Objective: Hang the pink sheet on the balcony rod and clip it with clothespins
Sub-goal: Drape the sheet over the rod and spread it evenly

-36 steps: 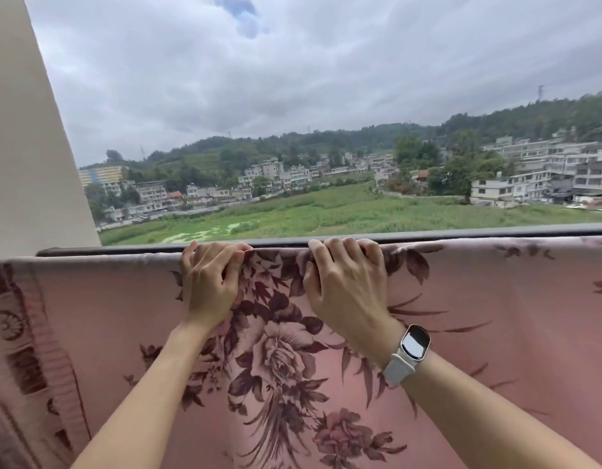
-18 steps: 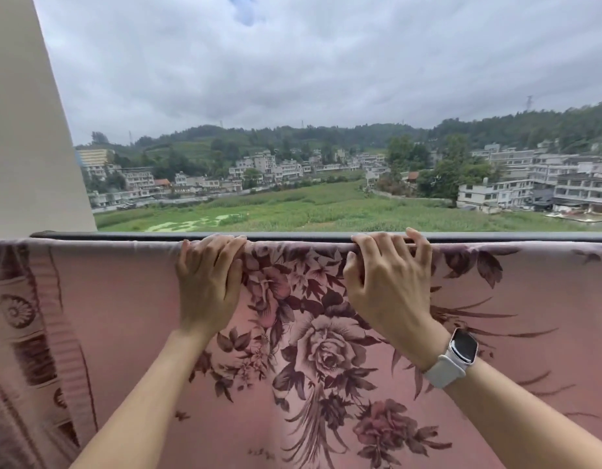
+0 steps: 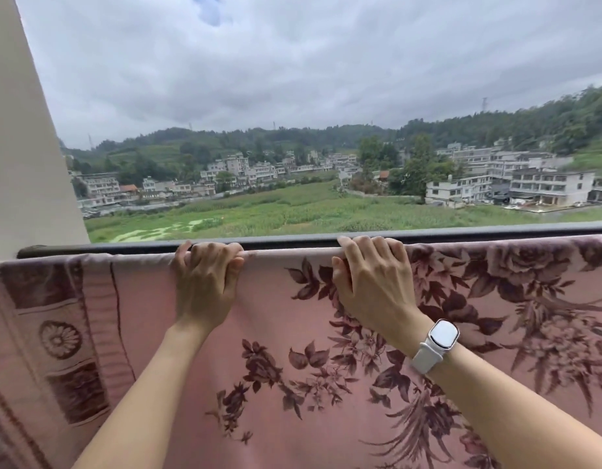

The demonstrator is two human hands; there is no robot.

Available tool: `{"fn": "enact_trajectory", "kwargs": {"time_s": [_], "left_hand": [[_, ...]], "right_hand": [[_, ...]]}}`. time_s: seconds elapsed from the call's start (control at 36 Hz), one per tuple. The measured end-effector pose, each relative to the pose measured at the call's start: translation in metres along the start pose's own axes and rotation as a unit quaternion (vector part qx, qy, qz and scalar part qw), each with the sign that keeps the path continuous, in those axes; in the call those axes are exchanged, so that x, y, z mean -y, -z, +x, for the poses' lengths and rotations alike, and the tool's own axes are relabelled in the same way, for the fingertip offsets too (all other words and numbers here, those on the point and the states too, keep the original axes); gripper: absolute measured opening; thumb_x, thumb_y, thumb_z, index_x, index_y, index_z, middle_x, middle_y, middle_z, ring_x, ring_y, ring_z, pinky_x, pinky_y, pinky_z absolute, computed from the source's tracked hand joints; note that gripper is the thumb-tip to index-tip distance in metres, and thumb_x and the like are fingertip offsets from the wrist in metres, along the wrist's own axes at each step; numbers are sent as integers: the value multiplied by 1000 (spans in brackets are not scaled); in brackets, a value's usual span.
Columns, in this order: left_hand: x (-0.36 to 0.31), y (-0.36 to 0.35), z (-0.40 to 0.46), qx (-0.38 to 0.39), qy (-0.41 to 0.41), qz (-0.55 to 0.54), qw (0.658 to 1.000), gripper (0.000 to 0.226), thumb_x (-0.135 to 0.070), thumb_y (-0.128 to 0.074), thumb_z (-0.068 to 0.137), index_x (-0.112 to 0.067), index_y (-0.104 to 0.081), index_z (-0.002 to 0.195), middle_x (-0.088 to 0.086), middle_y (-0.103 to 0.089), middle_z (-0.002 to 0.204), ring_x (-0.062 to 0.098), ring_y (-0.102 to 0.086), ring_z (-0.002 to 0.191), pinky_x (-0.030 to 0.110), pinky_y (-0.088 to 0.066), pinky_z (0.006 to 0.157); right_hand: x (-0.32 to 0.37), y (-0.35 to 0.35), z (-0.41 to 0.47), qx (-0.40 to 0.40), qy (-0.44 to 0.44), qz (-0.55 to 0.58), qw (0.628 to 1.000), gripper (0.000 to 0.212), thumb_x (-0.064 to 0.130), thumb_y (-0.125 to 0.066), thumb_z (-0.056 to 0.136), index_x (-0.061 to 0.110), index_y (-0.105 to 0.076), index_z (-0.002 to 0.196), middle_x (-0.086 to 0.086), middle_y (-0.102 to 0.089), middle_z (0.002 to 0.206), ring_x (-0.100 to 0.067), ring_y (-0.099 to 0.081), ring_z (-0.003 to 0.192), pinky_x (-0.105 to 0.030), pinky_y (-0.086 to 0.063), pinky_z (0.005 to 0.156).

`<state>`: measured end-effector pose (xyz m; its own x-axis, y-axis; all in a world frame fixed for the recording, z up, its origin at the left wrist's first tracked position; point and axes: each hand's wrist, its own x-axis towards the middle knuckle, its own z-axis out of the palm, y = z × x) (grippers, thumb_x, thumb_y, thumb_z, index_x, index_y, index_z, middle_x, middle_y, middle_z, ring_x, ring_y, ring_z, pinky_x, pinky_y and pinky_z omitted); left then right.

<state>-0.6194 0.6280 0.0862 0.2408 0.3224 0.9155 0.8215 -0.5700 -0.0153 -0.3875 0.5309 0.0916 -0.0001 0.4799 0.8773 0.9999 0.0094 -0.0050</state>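
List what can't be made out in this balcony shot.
- Far side of the pink sheet: hidden behind the rod and its own fold, head view.
- Fingertips of the left hand and right hand: curled over the fold.
- Sheet's ends: cut off by the frame edges.
- Clothespins: none in view.

You've got a plain beige wall (image 3: pixel 18 147) filling the left edge, and past the balcony a green field (image 3: pixel 292 211) with a patch of pale green scum near its left end. Beyond that sit clusters of white multi-storey buildings (image 3: pixel 543 184), tree-covered hills (image 3: pixel 259 137) with pylons on the ridge, and a heavy grey overcast sky (image 3: pixel 292 62). There's also a white smartwatch (image 3: pixel 435 345) in your lower right.
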Motion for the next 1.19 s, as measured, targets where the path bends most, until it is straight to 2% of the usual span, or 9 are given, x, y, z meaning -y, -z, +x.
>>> {"fn": "enact_trajectory", "kwargs": {"time_s": [0.17,0.28,0.42,0.56,0.64,0.83,0.97,1.08,1.19], "left_hand": [[-1,-1,-14,1,-1,21,1000,40,-38,-30,96,-12,-55,114,6,-60,112,24,-47,112,46,-20,107],[19,12,-29,15,-62,-34,997,38,-26,-39,94,-14,-47,129,5,-50,134,21,-38,130,52,-21,110],[81,42,-26,52,28,0,998,41,-31,-28,95,-19,-47,129,5,-48,136,20,-36,130,48,-8,112],[150,56,-23,118,126,19,985,53,-50,-18,91,-28,-54,123,-4,-54,131,21,-38,131,56,-6,110],[168,63,-22,105,94,-1,990,37,-45,-37,93,-29,-59,118,-5,-60,122,22,-44,128,57,-3,110],[205,79,-23,-14,54,-27,998,23,1,-63,82,-12,-70,99,6,-71,102,23,-64,100,41,-47,95],[217,81,-15,-7,10,-51,999,14,-9,-63,85,-9,-70,97,6,-72,95,20,-68,87,38,-58,73],[245,80,-26,10,100,-76,992,41,-43,-44,90,-18,-61,117,-1,-64,115,12,-53,108,39,-33,106],[278,80,-29,5,132,-88,987,53,-62,-40,83,-22,-68,103,-4,-66,107,16,-55,107,46,-20,109]], "right_hand": [[-2,-1,-2,-41,-9,-21,999,31,30,-40,88,9,-62,93,-5,-65,83,-26,-57,78,-36,-36,81],[19,-3,-2,-44,-73,0,996,36,33,-38,87,9,-64,97,-7,-67,89,-27,-58,87,-40,-30,97],[75,-17,-3,-20,-35,48,998,39,30,-39,86,13,-56,117,-2,-61,116,-22,-50,118,-50,-8,114],[158,-39,19,17,43,90,995,44,26,-38,83,10,-52,122,-6,-58,122,-23,-48,122,-51,-12,112],[202,-56,32,31,73,94,992,47,24,-39,82,4,-54,121,-11,-60,123,-25,-50,121,-47,-16,112],[235,-82,35,20,45,71,996,44,23,-45,76,12,-53,118,-4,-59,109,-25,-52,111,-48,-16,112],[269,-90,48,27,52,94,994,44,27,-39,77,12,-57,115,-4,-62,102,-24,-55,105,-51,-14,111],[296,-102,53,14,54,119,991,42,28,-42,78,12,-59,112,-5,-64,103,-24,-58,99,-43,-24,104],[316,-113,53,-22,49,145,988,38,28,-43,79,13,-59,111,-4,-63,108,-23,-56,104,-42,-27,102]]}}
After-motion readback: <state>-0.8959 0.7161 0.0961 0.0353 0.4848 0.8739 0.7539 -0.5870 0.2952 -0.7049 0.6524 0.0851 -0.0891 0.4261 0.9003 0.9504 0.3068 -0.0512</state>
